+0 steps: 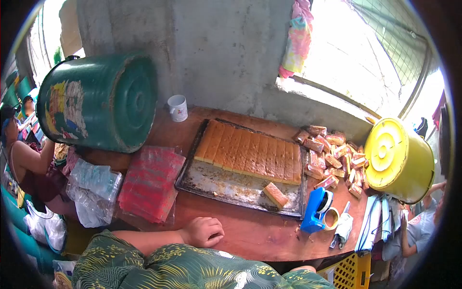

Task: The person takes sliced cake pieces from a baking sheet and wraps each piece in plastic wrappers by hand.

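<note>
My left hand (pixel 204 232) rests on the near edge of the wooden table, its fingers curled into a loose fist with nothing showing in them. My right hand is out of sight; only a bit of skin shows at the bottom edge. Beyond my left hand lies a dark baking tray (pixel 226 185) with a sheet of brown-topped sponge cake (pixel 250 149) cut into bars. One loose cake bar (pixel 275 194) sits apart at the tray's front right. Left of the tray is a stack of red-printed plastic wrappers (pixel 150 183).
Wrapped cake bars (pixel 332 154) are heaped right of the tray. A blue tape dispenser (pixel 314 212) and tape roll (pixel 331 218) stand nearer. A green drum (pixel 103 103), white mug (pixel 178 108), clear plastic bags (pixel 94 192) and yellow bucket (pixel 399 161) surround these. People are at both sides.
</note>
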`<state>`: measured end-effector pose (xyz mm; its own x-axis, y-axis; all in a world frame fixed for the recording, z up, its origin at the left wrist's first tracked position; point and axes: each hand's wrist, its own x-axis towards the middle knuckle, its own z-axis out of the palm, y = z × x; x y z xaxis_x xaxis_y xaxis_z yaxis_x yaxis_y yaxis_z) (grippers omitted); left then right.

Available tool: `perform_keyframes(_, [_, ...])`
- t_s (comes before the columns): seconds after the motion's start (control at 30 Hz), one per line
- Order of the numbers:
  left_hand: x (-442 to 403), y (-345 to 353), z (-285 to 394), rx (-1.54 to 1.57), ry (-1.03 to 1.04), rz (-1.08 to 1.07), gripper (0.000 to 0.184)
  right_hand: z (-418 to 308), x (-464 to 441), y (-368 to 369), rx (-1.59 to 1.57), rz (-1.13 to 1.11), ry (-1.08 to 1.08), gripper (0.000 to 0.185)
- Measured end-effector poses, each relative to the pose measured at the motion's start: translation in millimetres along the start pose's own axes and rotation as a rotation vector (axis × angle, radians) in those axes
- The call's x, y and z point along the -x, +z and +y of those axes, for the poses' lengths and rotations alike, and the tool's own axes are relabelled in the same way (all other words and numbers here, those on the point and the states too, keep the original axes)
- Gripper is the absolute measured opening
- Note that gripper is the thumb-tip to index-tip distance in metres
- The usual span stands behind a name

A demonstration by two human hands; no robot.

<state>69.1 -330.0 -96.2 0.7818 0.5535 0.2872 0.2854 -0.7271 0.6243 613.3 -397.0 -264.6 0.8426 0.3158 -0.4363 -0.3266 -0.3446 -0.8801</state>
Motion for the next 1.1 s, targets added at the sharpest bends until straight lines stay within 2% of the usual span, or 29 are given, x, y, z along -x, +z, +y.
perform_keyframes(1.1, [-3,-1,-2,0.002,-0.034,-0.017,0.008,21,-22,-21,0.02,-0.025,-0.034,0.058])
